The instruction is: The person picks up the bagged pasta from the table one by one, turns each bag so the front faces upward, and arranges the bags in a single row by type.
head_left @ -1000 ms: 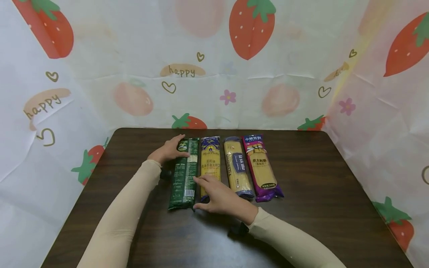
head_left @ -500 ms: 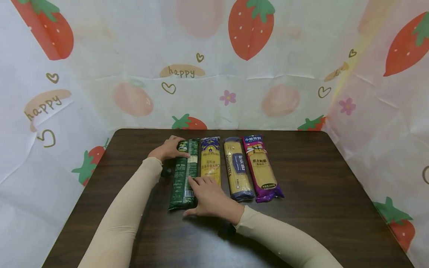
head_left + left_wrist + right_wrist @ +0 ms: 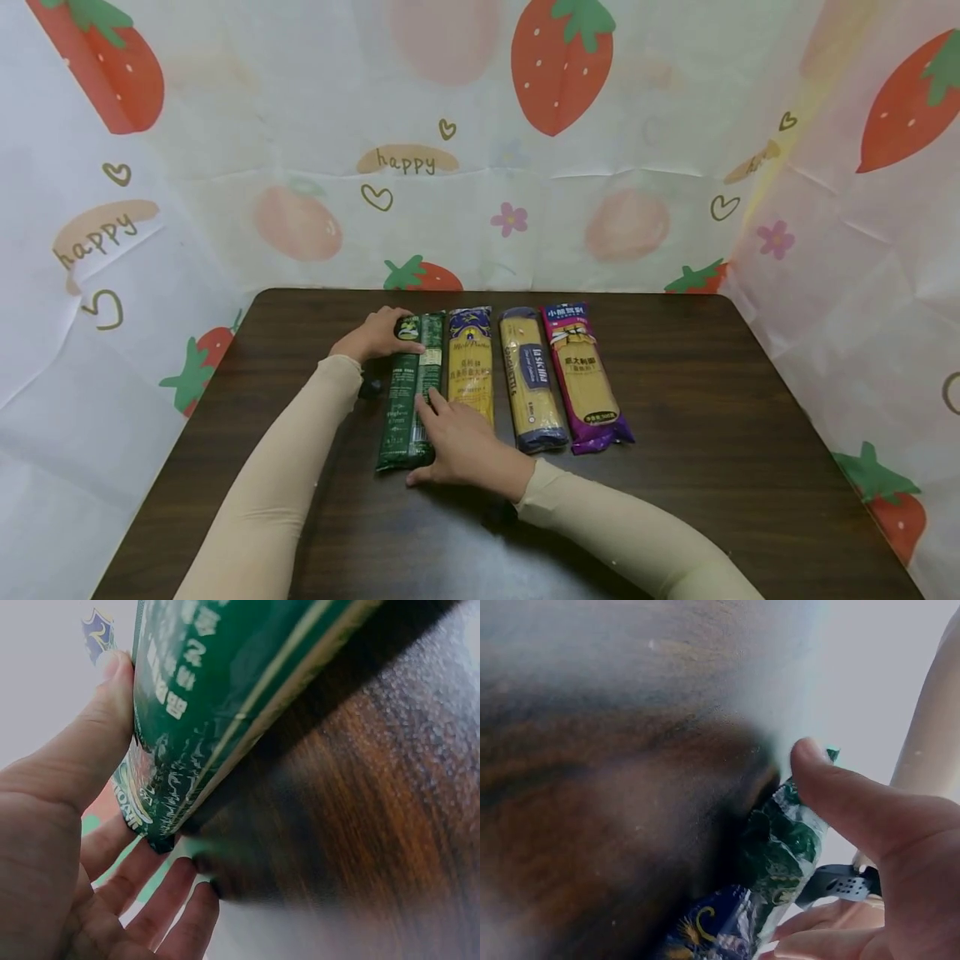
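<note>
A green pack of spaghetti (image 3: 405, 417) lies lengthwise on the table at the left end of a row of packs. My left hand (image 3: 372, 335) holds its far end, thumb over the top face and fingers round the end; the left wrist view shows the thumb (image 3: 112, 697) against the wrapper. At the near end, my right hand (image 3: 468, 446) spreads over the pack, fingertips on its face and thumb beside the bottom edge. The right palm covers the lower part of a yellow-and-blue pasta pack (image 3: 471, 358). In the right wrist view the crinkled green end (image 3: 787, 840) shows beside the thumb.
To the right lie a clear spaghetti pack with a blue label (image 3: 534, 379) and a purple-and-pink pasta pack (image 3: 585, 375). All rest on a dark wooden table (image 3: 705, 467). A strawberry-printed sheet (image 3: 480, 208) encloses the back and sides.
My right hand has slid left and slightly nearer, from the yellow pack's lower end onto the green pack's near end. My left hand has barely moved.
</note>
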The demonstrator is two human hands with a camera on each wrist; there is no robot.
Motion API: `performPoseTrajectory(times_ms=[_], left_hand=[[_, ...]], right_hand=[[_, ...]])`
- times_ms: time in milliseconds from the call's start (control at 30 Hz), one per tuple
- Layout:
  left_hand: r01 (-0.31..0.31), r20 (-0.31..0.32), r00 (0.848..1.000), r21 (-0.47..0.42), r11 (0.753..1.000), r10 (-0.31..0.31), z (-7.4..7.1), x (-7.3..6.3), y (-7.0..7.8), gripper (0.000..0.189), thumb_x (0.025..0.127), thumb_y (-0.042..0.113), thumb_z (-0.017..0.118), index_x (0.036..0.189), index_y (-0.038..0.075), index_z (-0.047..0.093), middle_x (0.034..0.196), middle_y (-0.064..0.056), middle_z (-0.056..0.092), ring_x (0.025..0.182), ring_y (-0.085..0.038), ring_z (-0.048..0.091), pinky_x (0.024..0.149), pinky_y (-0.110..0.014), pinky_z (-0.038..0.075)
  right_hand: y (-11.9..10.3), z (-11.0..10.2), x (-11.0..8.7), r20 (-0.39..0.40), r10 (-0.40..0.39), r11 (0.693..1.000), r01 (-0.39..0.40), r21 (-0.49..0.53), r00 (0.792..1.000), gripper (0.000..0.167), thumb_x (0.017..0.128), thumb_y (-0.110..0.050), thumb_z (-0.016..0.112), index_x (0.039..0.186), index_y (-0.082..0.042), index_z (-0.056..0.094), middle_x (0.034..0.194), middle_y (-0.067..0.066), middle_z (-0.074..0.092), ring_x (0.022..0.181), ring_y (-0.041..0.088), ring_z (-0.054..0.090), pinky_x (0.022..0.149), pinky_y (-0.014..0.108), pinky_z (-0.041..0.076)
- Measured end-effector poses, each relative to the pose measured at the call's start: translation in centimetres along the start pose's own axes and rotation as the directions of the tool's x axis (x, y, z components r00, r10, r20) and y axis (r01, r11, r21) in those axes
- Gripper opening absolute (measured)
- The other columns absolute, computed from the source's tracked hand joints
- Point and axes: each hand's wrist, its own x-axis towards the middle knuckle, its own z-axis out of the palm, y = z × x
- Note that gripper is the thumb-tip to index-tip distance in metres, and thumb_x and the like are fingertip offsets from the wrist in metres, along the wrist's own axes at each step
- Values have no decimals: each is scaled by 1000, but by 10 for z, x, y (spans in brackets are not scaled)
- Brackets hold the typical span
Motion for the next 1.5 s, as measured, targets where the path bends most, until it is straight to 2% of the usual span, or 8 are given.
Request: performPoseTrajectory(times_ms=[300,633,900,1067,1300,1400,1500], left_hand=[[-10,-9,1000,15,1000,10,0,-2,3,89,103,45,74,167,0,33,172,-33,19,158,-56,14,123,-72,27],[-25,-42,999,-43,999,24,3,-6,-2,86,102,45,75,164,-1,36,170,-32,24,156,-55,18,122,-71,29],[-48,-50,998,-103,994,43,5,-9,-12,87,102,46,76,162,-2,35,169,-33,26,155,-55,20,121,-71,31],[-61,-30,998,-173,983,56,2,-12,-11,87,102,41,77,160,-5,32,167,-36,24,154,-55,26,120,-70,33],[-53,7,998,-289,956,58,-3,-17,-11,87,103,33,77,161,-6,24,166,-38,22,152,-55,30,119,-69,35],[-48,14,998,-357,933,56,-6,-18,-11,88,103,31,77,161,-4,21,164,-38,24,146,-54,41,114,-66,43],[-47,3,999,-425,904,53,-11,-19,-11,86,104,28,76,162,-1,19,163,-37,26,137,-52,50,105,-62,50]], right_hand=[[-2,4,5,-28,-18,997,16,-71,999,121,82,-83,74,168,-6,35,166,24,42,139,34,59,117,45,47],[-3,4,7,-33,-10,997,7,-79,999,104,91,-70,76,164,-4,42,164,22,46,137,31,61,114,43,50],[-2,5,8,-3,-1,997,1,-71,1000,97,94,-65,75,165,-6,42,167,20,43,137,31,61,117,44,48],[0,5,7,13,-2,1000,2,-10,1000,92,97,-59,75,165,-7,42,168,20,41,141,32,58,120,46,45],[5,3,2,4,-26,995,25,95,1000,88,99,-52,76,164,-4,43,168,21,41,146,34,53,122,46,42],[9,1,0,5,-30,986,29,166,1000,86,100,-47,77,165,-3,41,169,21,38,147,36,51,121,49,44],[13,-1,-2,13,-27,961,22,276,1000,85,101,-40,77,168,-5,36,173,20,31,150,36,48,120,48,45]])
